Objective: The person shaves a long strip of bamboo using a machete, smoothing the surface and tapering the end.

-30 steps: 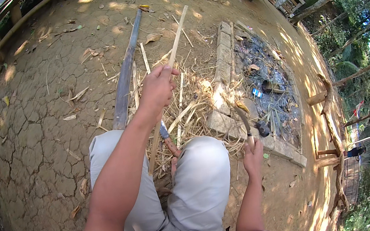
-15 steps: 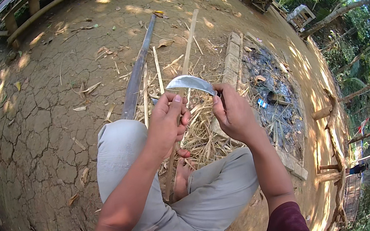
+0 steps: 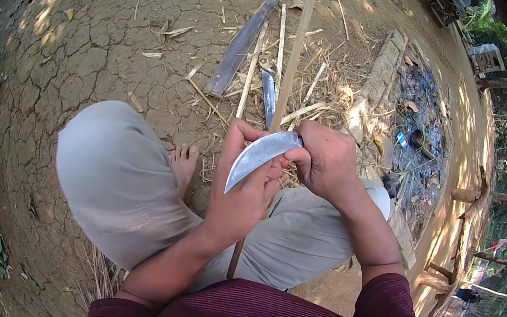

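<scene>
My right hand (image 3: 330, 159) is closed round the grip of a curved knife (image 3: 259, 155), its handle mostly hidden in my fingers. The broad silver blade reaches left over my left hand, with the tip pointing down and left. My left hand (image 3: 238, 190) is closed on a long flat bamboo strip (image 3: 298, 40), with the fingers partly behind the blade. The strip runs from the ground ahead, between my hands, to its darker end by my shirt. Whether the blade's edge touches the strip cannot be made out.
Ahead lie a dark split bamboo length (image 3: 249, 44), a second, straight blade (image 3: 269, 94) and thin pale strips (image 3: 281, 43) among shavings. On the right, a block border (image 3: 378, 74) edges an ash bed (image 3: 419, 127). My bent left knee (image 3: 113, 160) rises beside my left arm.
The blade has swung so its tip points down and left across my left hand. My hands have come closer together. The view has shifted, and my left knee now stands further left.
</scene>
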Demonstrator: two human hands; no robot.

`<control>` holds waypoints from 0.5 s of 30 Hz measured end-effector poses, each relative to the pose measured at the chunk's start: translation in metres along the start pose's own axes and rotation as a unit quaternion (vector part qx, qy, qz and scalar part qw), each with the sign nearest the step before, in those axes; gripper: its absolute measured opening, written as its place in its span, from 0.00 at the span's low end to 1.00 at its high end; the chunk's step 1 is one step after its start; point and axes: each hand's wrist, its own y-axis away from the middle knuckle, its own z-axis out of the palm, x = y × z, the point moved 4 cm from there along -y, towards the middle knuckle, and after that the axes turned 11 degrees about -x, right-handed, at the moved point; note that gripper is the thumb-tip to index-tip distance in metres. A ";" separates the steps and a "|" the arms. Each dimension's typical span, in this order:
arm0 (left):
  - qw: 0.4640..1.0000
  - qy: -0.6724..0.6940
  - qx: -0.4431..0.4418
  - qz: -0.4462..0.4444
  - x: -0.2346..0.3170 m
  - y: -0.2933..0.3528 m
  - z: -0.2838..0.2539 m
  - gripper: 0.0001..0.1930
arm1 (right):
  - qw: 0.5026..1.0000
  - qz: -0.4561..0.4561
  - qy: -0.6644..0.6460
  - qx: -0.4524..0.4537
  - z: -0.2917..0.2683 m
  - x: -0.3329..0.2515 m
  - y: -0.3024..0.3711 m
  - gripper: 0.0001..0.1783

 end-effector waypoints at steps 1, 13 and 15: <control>1.000 -0.002 0.007 0.004 -0.004 0.005 -0.004 0.05 | 1.000 -0.004 0.005 -0.003 0.003 0.000 0.000 0.24; 0.999 0.044 0.000 -0.019 -0.030 -0.004 -0.033 0.06 | 0.963 0.242 0.115 0.012 0.019 0.055 -0.029 0.25; 0.998 0.047 -0.019 -0.041 -0.037 -0.004 -0.031 0.08 | 0.946 0.301 0.117 -0.008 0.004 0.082 -0.036 0.25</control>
